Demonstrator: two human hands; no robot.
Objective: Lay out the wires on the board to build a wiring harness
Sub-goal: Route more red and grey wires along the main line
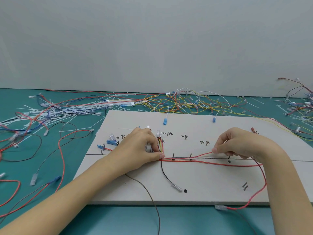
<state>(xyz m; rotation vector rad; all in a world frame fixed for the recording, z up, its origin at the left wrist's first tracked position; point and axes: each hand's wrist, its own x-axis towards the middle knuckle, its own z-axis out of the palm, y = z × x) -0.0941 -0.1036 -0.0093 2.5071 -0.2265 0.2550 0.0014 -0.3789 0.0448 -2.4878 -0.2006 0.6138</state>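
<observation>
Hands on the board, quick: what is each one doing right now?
Left hand: fingers pressing the bundle of wires against the board.
Right hand: pinching a red wire between thumb and finger.

Both forearms bare, reaching in from the lower edge, palms down.

Left hand (142, 146): forearm runs up from the lower left corner. Fingers curled downward, thumb stretched out to the right, its tip pressed flat against the surface. Knuckles raised, wrist low.

Right hand (240, 145): forearm comes up from the lower right, wrist bent so the hand points left. Thumb and forefinger meet in a pinch at the hand's left end; remaining fingers loosely curled beneath.
</observation>
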